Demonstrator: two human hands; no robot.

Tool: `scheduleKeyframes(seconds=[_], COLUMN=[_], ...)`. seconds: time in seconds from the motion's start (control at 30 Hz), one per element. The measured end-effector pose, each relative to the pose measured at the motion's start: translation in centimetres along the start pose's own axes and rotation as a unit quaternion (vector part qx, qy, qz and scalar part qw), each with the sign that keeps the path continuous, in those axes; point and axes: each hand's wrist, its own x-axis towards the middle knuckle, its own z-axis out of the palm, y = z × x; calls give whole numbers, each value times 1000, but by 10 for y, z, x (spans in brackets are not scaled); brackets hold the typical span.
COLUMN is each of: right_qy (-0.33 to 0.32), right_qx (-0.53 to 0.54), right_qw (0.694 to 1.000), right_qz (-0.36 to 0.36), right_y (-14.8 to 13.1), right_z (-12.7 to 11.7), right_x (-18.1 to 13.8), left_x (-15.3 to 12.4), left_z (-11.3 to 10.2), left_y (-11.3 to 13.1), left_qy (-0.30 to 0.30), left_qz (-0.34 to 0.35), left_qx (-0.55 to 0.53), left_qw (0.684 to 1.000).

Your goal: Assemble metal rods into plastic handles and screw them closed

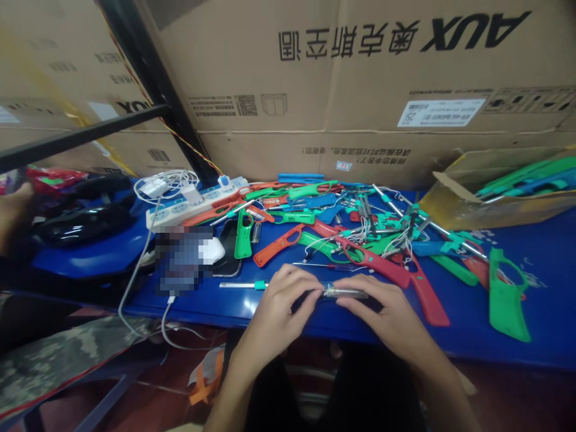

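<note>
Both my hands meet over the front edge of the blue table. My left hand and my right hand pinch the two ends of a small clear tube-like part between fingertips. A thin metal rod with a teal collar lies just left of my left hand. Behind my hands spreads a pile of plastic gun-shaped shells: a red shell, an orange shell, green shells, tangled with metal rods and white wires.
A white power strip with chargers and cables sits at back left, beside a phone. A black object rests on a blue lid. An open carton holds green and blue parts at right. Large cardboard boxes wall the back.
</note>
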Motion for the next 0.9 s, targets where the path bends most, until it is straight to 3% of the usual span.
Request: scheduleKeyframes(seconds=[0.9], right_qy=[-9], right_qx=[5], right_qw=[998], right_qz=[-57], right_y=[-5], right_z=[-3], right_x=[2], left_x=[2], left_z=[0], left_y=[2], left_qy=[29], left_qz=[-19], left_qx=[1], left_qw=[999])
